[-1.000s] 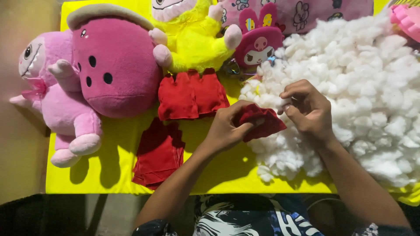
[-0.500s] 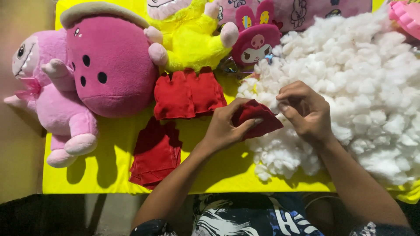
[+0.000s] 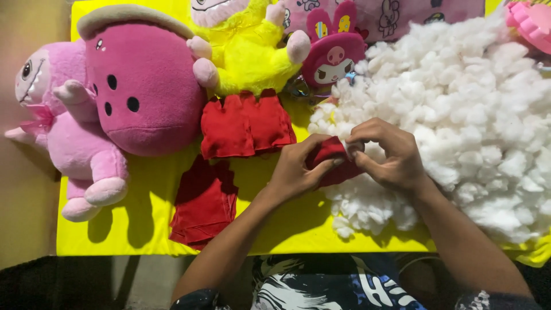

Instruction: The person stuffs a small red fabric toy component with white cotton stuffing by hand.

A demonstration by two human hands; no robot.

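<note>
Head view: at centre frame, left hand (image 3: 295, 169) grips a red fabric shell (image 3: 333, 163) while right-hand fingers (image 3: 359, 143) pinch white stuffing (image 3: 470, 115) into it, two red pieces (image 3: 244, 123) lying unfilled at left.

Looks to me like a small home toy-making setup, not a factory. I see a yellow cloth (image 3: 143, 229) spread as a work surface, a big heap of white stuffing (image 3: 476, 115) at 2 o'clock, finished plush toys (image 3: 138, 86) lined up from 9 to 12 o'clock, and unstuffed red fabric pieces (image 3: 206, 201) near centre. Bare brown floor (image 3: 28, 218) at 8 o'clock.
</note>
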